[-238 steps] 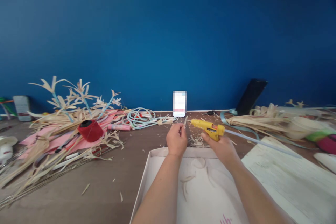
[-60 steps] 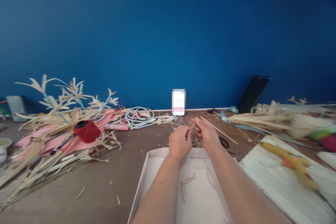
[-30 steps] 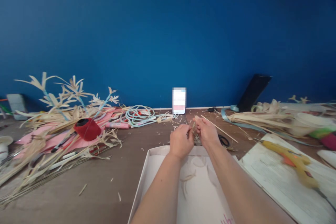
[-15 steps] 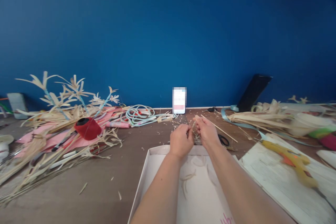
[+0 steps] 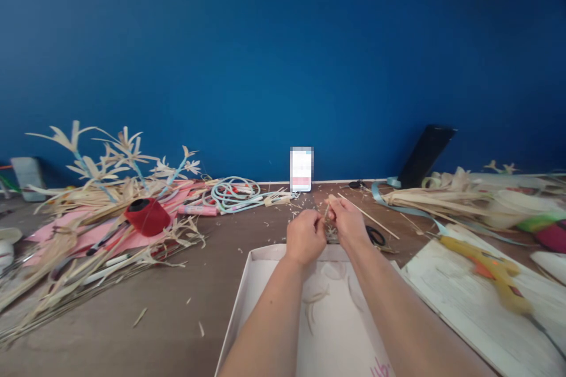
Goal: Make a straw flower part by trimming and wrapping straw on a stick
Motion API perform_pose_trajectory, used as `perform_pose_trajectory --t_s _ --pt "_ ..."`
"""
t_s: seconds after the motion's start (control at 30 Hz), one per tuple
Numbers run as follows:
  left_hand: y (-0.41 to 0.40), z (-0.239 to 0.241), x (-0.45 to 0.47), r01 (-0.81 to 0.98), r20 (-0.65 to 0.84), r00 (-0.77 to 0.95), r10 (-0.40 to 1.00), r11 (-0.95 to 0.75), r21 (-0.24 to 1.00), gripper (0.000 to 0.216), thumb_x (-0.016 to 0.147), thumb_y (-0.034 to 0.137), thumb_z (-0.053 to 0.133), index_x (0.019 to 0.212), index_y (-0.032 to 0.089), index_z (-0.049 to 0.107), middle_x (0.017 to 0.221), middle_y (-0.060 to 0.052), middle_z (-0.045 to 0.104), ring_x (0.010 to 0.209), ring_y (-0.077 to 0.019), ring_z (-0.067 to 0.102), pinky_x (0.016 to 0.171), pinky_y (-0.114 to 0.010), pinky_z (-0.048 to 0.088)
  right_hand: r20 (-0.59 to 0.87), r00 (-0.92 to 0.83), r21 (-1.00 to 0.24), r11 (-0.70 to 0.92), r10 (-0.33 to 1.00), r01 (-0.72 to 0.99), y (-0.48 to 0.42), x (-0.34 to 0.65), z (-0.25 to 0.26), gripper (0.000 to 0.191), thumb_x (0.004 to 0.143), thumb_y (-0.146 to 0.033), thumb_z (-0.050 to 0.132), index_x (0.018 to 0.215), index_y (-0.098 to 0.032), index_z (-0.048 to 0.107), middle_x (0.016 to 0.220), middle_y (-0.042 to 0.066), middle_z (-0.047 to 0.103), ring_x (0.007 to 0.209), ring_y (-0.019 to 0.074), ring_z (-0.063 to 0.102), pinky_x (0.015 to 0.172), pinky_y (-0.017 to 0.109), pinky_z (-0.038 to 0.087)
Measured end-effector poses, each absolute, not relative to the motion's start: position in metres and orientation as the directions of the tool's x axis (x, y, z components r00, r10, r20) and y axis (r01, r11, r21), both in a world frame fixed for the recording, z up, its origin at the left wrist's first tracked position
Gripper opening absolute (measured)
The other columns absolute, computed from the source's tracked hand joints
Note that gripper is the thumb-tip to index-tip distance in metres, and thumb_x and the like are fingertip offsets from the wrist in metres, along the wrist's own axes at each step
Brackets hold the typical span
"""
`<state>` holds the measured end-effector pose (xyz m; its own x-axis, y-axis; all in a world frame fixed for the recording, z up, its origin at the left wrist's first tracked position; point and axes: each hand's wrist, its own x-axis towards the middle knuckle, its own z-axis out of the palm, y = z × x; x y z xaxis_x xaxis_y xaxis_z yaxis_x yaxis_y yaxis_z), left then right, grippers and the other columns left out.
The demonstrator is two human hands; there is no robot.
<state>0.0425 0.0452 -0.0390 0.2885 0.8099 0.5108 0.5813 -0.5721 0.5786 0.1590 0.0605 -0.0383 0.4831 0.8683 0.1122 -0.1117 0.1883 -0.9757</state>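
My left hand (image 5: 306,237) and my right hand (image 5: 348,222) are close together above the far edge of a white box lid (image 5: 265,253). Between their fingertips shows a thin pale strip (image 5: 327,210), apparently dried leaf, pinched by my right hand. The fingers of my left hand are closed at the strip's lower part, though its grip there is partly hidden. Curled pale scraps (image 5: 311,309) lie inside the lid. Just right of my right hand are black scissor handles (image 5: 375,235) and a thin stick (image 5: 371,217).
A phone (image 5: 301,169) stands against the blue wall. To the left lie straw flowers (image 5: 128,144), a red spool (image 5: 147,216) and a coiled pale-blue cord (image 5: 236,194). On the right, a yellow glue gun (image 5: 495,271) rests on paper (image 5: 451,300), near dried leaves (image 5: 424,200).
Both hands stay in nearly the same place, their fingers shifting slightly around the strip. The view has moved a touch; everything else lies as before.
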Motion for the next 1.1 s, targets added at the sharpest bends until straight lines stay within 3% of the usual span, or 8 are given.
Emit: perform_pose_trajectory --t_s 0.5,1.1 --pt "0.0463 -0.0403 0.0424 0.546 0.494 0.311 0.812 -0.578 0.606 0.017 0.083 0.025 0.041 0.075 0.020 0.055 0.077 -0.001 0.059 0.071 -0.0135 0.052 0.062 -0.024 0.035 0.112 0.500 -0.974 0.194 0.859 -0.115 0.0606 0.1588 -0.0376 0.031 0.067 -0.048 0.063 0.064 -0.017 0.059 0.044 -0.006 0.042 0.039 0.0069 0.032 0.039 0.022 0.023" --pt "0.0454 -0.0402 0.0416 0.524 0.494 0.307 0.814 -0.577 0.626 0.013 0.081 0.022 0.042 0.076 0.021 0.054 0.078 0.000 0.058 0.070 -0.0120 0.051 0.061 -0.023 0.034 0.038 0.482 -0.978 0.132 0.875 -0.163 0.0594 0.1572 -0.0334 0.031 0.065 -0.046 0.064 0.062 -0.018 0.053 0.039 -0.009 0.030 0.035 0.0058 0.022 0.035 0.021 0.014"
